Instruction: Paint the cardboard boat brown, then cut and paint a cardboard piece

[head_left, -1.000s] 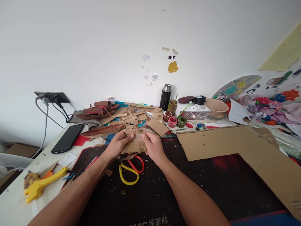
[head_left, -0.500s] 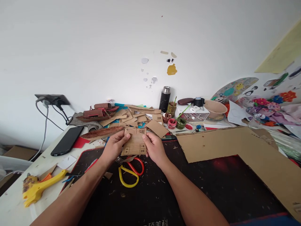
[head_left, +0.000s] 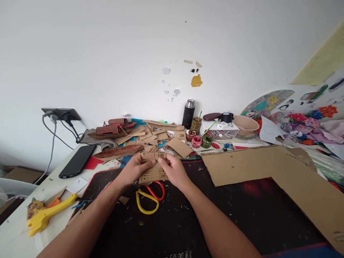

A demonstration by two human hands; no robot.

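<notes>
A small brown cardboard piece [head_left: 152, 174] with printed marks is held up between both hands above the black mat. My left hand [head_left: 135, 170] grips its left side, thumb across the front face. Its right side is in my right hand [head_left: 173, 170], with that thumb also pressed on the front. The piece looks bent across its middle; the fingers behind it are hidden. Just below it, scissors [head_left: 147, 201] with one red and one yellow handle lie on the mat, their blades mostly hidden.
A large L-shaped cardboard sheet [head_left: 249, 163] covers the right side. Cardboard scraps [head_left: 153, 134], paint jars [head_left: 206, 141] and a black flask [head_left: 189, 114] stand behind. At left lie a phone [head_left: 77, 161] and a yellow glue gun [head_left: 48, 215].
Both hands have sunk slightly and their thumbs have moved closer together on the cardboard. The piece, nearly flat before, now looks bent and shorter in view.
</notes>
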